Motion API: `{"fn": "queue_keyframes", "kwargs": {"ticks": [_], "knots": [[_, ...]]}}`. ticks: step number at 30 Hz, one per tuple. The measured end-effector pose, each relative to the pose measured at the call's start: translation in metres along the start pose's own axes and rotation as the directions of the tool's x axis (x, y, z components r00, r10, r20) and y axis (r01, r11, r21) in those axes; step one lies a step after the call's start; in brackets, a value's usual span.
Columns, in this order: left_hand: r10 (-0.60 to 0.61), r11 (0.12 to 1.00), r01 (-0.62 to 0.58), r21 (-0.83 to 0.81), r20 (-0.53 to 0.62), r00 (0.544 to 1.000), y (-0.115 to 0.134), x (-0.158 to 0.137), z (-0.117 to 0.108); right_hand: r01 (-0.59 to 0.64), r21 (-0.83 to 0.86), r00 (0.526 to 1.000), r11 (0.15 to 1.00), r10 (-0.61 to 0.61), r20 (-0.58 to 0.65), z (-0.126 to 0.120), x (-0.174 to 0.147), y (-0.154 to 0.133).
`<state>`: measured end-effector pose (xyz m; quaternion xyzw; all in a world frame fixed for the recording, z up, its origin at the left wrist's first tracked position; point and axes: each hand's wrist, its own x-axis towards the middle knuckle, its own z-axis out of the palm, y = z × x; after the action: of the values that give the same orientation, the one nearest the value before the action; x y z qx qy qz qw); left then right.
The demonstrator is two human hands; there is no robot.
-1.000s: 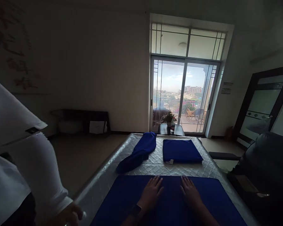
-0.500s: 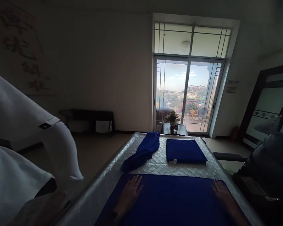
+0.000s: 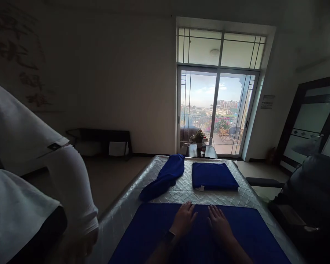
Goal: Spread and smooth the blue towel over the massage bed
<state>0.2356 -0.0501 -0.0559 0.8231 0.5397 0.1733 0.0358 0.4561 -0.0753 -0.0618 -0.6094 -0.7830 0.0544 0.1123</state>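
A dark blue cloth (image 3: 154,234) lies spread flat over the near part of a table with a silvery quilted cover (image 3: 178,194). My left hand (image 3: 184,217) rests on the cloth near its far edge, fingers stretched out, a dark band at the wrist. Close beside it on the right, my right hand (image 3: 217,220) lies flat on the same cloth, fingers extended. Beyond the hands sit a folded blue cloth (image 3: 215,176) with a small white tag and, to its left, a loosely bunched blue cloth (image 3: 165,178).
At the left stands a person in a white top (image 3: 19,128), one arm hanging beside the table. A small dark table (image 3: 202,151) with a potted plant and a bottle is past the far end, before a glass sliding door. A black chair (image 3: 313,187) stands at the right.
Both hands have slid inward from the cloth's sides to its middle and now lie close together. The person's arm at the left has shifted slightly. The view has turned a little to the right.
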Motion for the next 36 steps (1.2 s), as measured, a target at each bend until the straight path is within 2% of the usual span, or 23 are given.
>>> {"fn": "queue_keyframes", "kwargs": {"ticks": [3,6,10,15,18,21,26,29,31,34,36], "knots": [[0.048,0.998,-0.047,-0.045,0.02,0.999,0.012,-0.001,0.013,-0.017,0.032,0.998,0.999,0.016,0.056,0.0,0.002,-0.015],[0.051,0.997,-0.048,-0.053,0.051,0.997,-0.001,-0.011,0.011,-0.047,0.028,0.997,0.998,0.045,0.066,-0.002,-0.002,-0.001],[-0.067,0.998,0.067,0.009,0.079,0.995,-0.044,-0.03,-0.012,-0.104,-0.003,0.994,0.995,0.104,0.036,-0.005,-0.012,0.043],[-0.246,0.966,0.243,0.09,0.022,0.969,-0.118,-0.062,-0.04,-0.219,-0.085,0.976,0.972,0.216,-0.042,-0.006,-0.028,0.116],[-0.269,0.945,0.262,0.196,0.011,0.963,-0.155,-0.079,-0.044,-0.271,-0.13,0.962,0.954,0.263,-0.078,-0.006,-0.036,0.155],[-0.262,0.919,0.241,0.311,0.027,0.965,-0.173,-0.086,-0.039,-0.288,-0.161,0.955,0.944,0.272,-0.118,-0.007,-0.042,0.176],[-0.286,0.91,0.274,0.311,-0.009,0.958,-0.167,-0.084,-0.035,-0.27,-0.202,0.96,0.941,0.248,-0.128,-0.005,-0.045,0.178],[-0.32,0.905,0.3,0.302,0.018,0.947,-0.161,-0.082,-0.042,-0.293,-0.234,0.955,0.927,0.274,-0.112,-0.01,-0.046,0.173],[-0.373,0.892,0.349,0.287,0.031,0.927,-0.159,-0.081,-0.049,-0.33,-0.29,0.943,0.898,0.298,-0.147,-0.018,-0.046,0.165],[-0.417,0.875,0.403,0.269,-0.004,0.909,-0.15,-0.071,-0.059,-0.372,-0.33,0.922,0.868,0.305,-0.238,-0.031,-0.038,0.136],[-0.373,0.903,0.376,0.21,-0.054,0.926,-0.131,-0.057,-0.059,-0.331,-0.288,0.934,0.899,0.268,-0.238,-0.036,-0.027,0.102]]}}
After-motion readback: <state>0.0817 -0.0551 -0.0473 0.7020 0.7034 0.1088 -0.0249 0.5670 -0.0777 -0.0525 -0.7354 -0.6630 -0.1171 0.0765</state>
